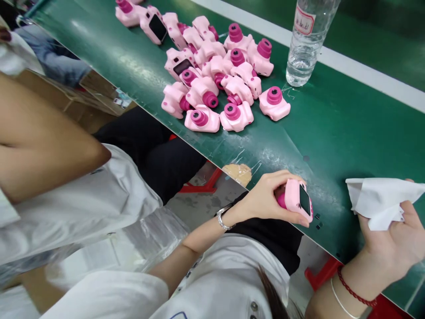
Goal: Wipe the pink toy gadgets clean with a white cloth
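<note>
At the edge of a shiny green counter (338, 133), the left hand (260, 197) wraps its grip round a small pink plastic camera (291, 195); the right hand (393, 241), half curled, holds a white cloth (375, 197). Behind, more pink cameras (215, 65) crowd near a clear plastic bottle (303, 53). A person in white (109, 195) sits nearby.

about nineteen pink cameras (203, 119) lie on the surface (332, 128), their overlap leaving the exact count unsure; two of these show a screen (157, 29). one more pink camera (292, 199) is in the left hand (265, 195), one white cloth (378, 197) in the right hand (392, 235). there is one clear bottle (303, 48), one silver band (220, 218), one red bracelet (355, 293) and one pale bangle (338, 299).
</note>
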`<act>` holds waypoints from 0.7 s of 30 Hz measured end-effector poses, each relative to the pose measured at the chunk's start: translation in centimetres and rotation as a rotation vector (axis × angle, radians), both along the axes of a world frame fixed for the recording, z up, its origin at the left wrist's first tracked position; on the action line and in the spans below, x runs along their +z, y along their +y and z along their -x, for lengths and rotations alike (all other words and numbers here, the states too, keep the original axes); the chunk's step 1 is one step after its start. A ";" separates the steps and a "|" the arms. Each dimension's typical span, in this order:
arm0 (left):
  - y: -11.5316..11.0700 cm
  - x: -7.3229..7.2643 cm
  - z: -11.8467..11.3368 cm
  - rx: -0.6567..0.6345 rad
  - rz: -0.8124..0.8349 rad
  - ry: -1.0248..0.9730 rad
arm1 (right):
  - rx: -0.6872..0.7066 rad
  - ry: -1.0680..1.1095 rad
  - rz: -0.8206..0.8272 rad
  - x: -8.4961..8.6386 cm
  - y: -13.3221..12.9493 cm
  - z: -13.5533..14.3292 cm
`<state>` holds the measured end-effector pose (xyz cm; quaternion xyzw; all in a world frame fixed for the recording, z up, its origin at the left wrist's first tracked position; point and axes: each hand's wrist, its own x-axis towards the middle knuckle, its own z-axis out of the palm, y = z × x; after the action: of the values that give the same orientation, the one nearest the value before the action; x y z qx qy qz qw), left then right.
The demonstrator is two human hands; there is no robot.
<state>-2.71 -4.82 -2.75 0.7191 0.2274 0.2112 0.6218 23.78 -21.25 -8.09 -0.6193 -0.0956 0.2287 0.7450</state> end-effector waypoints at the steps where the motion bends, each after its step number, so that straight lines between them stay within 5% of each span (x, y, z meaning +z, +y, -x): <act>1: -0.3 0.2 0.0 -0.011 -0.015 0.021 | -0.014 0.022 0.002 -0.1 0.0 -0.1; 12: -0.5 0.6 0.0 -0.089 -0.283 0.100 | -0.055 0.058 -0.026 -0.5 -0.4 0.1; 17: -0.3 0.6 -0.5 -0.083 -0.278 0.139 | -0.032 -0.078 -0.023 3.2 2.8 6.0; 19: -0.2 0.3 -0.9 -0.073 -0.262 0.128 | 0.001 -0.351 -0.061 4.7 4.0 9.1; 21: 0.1 -0.3 -1.4 -0.051 -0.213 0.055 | 0.174 -0.614 -0.018 5.6 4.4 11.7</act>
<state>-1.28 -4.75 -3.00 0.7923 0.2024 0.1984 0.5403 12.12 -16.81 -2.51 -0.6423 -0.3708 0.0930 0.6644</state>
